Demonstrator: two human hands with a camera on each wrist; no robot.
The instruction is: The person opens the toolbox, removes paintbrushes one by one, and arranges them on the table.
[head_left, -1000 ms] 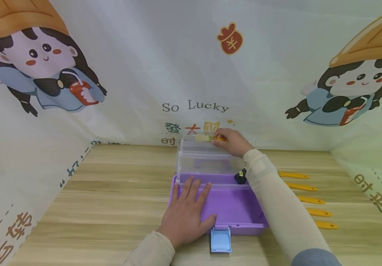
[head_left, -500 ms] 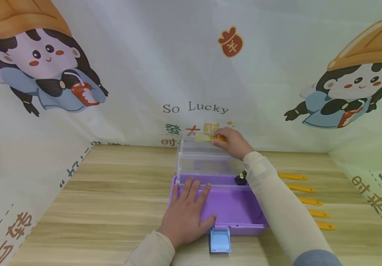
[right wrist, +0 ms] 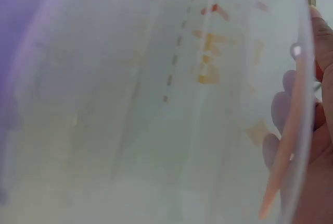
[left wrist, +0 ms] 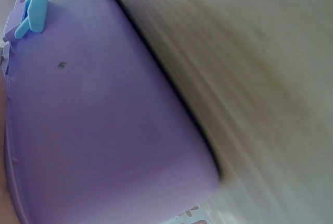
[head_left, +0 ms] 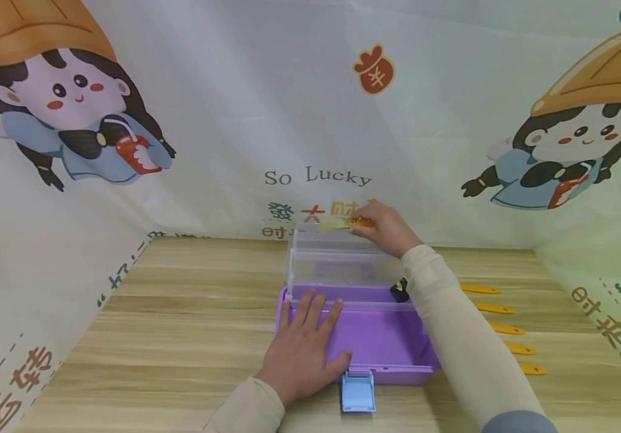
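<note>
A purple case (head_left: 377,337) stands with its translucent trays (head_left: 342,267) raised in tiers at the back and a blue latch (head_left: 358,391) hanging at the front. My left hand (head_left: 305,349) rests spread over the case's left rim, thumb toward the front. At the top tray, my right hand (head_left: 388,227) pinches the yellow-orange handle of a flat brush (head_left: 363,222), whose pale bristles point left. In the right wrist view, the orange handle (right wrist: 283,151) shows through the translucent tray wall, with curled fingers beyond it. Whether the bristles touch the tray, I cannot tell.
Several yellow handles (head_left: 521,349) lie in a row on the wood-grain table (head_left: 180,325), right of the case; my right sleeve (head_left: 461,331) hides their other ends. A small black object (head_left: 399,290) shows at that sleeve's edge. A printed cloth (head_left: 234,120) hangs behind the table.
My right hand has shifted slightly right with the brush, and the small black object has moved along with the sleeve. The left hand stays where it was.
</note>
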